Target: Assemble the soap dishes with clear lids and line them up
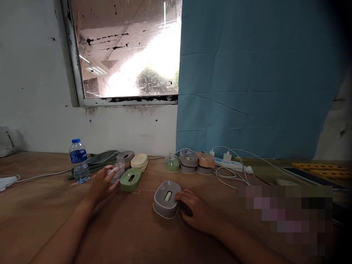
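1. At a wooden table point(49, 205) under a grimy window point(126, 51), a person works among small oval cases; every place below is given relative to the grey case point(167, 199) lying at the table's middle.
2. Right hand point(196, 212): resting against the grey case's right side, fingers touching its shell, not visibly closed around it.
3. Left hand point(103, 185): well left of the grey case, curled on a clear plastic piece point(117, 172); motion blur leaves the firmness of the grasp unclear. A green case point(130, 179) lies just beside that hand.
4. Risk, as a judgement: the water bottle point(79, 161), further left and close to the left hand, could be knocked over by a backward sweep; the white cables point(229, 176), behind and to the right, could snag a sleeve or a case.
5. Count: eight cases or stacks showing — grey, green, a taupe one, a cream stack, then a green, a grey stack and an orange stack behind; one bottle; one power strip point(228, 163).
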A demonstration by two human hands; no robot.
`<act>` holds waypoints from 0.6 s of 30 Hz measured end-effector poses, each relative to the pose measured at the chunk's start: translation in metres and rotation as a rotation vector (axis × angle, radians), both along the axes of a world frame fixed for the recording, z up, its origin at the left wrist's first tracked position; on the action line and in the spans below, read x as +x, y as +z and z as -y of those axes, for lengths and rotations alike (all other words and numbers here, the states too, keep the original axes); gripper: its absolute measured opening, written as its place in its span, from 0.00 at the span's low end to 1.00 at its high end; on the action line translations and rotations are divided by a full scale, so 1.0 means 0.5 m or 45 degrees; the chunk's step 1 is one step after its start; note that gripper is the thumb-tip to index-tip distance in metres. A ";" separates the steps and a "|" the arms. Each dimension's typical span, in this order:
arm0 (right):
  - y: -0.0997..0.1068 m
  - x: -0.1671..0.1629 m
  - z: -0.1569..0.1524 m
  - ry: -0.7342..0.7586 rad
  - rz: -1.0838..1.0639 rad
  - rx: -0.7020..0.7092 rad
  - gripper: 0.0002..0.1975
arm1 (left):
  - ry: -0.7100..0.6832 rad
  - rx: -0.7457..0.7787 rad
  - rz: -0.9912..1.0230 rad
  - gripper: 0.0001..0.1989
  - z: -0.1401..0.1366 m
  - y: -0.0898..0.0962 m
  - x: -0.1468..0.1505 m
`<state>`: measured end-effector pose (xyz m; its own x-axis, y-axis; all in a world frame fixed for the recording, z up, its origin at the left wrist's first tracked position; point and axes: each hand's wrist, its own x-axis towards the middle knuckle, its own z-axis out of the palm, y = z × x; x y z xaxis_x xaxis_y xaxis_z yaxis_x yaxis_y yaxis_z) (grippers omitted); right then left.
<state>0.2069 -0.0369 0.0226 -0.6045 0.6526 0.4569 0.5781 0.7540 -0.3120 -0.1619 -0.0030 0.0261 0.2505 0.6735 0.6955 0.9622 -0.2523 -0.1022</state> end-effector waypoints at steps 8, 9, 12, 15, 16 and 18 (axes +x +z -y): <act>0.000 0.004 0.003 0.005 -0.014 -0.016 0.19 | -0.831 -0.443 -0.091 0.21 0.088 0.040 0.303; -0.001 0.006 0.002 0.008 -0.011 -0.022 0.19 | -0.879 -0.497 -0.084 0.22 0.089 0.037 0.321; -0.005 0.014 -0.003 0.017 -0.035 -0.070 0.17 | -0.911 -0.619 -0.030 0.21 0.078 0.017 0.338; -0.009 0.021 -0.012 0.018 -0.176 -0.068 0.16 | -0.887 -0.700 0.056 0.19 0.065 -0.002 0.328; -0.010 0.022 -0.015 0.008 -0.234 -0.051 0.17 | -0.888 -0.716 0.073 0.19 0.063 -0.005 0.324; -0.014 0.023 -0.021 -0.038 -0.308 -0.043 0.20 | -0.898 -0.735 0.092 0.18 0.062 -0.006 0.318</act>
